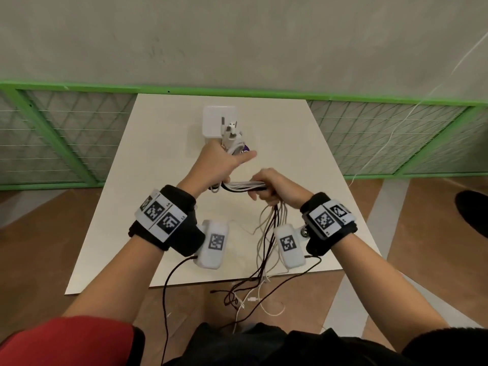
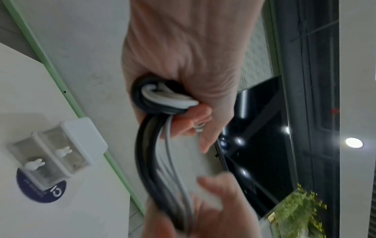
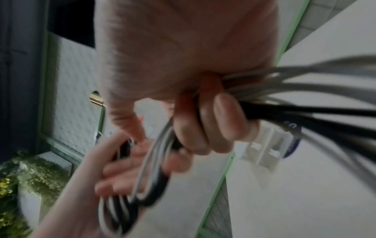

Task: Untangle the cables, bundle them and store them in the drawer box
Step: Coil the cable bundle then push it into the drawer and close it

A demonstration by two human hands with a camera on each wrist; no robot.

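Observation:
A bundle of white and black cables (image 1: pixel 243 185) stretches between my two hands above the white table (image 1: pixel 163 159). My left hand (image 1: pixel 219 167) grips the folded loop end (image 2: pixel 162 99), with plug ends (image 1: pixel 232 133) sticking up past its fingers. My right hand (image 1: pixel 269 186) is curled round the same cables (image 3: pixel 264 96); their loose ends (image 1: pixel 264 260) hang down over the table's near edge to the floor. The small white drawer box (image 1: pixel 214 122) with two clear drawers (image 2: pixel 52 154) stands at the table's far side, just beyond my left hand.
A green-framed wire mesh fence (image 1: pixel 66 133) runs behind the table under a grey wall. A round dark blue sticker (image 2: pixel 40 191) lies under the drawer box. Brown floor surrounds the table; a dark shoe (image 1: pixel 472 212) shows at right. A plant (image 2: pixel 299 212) stands nearby.

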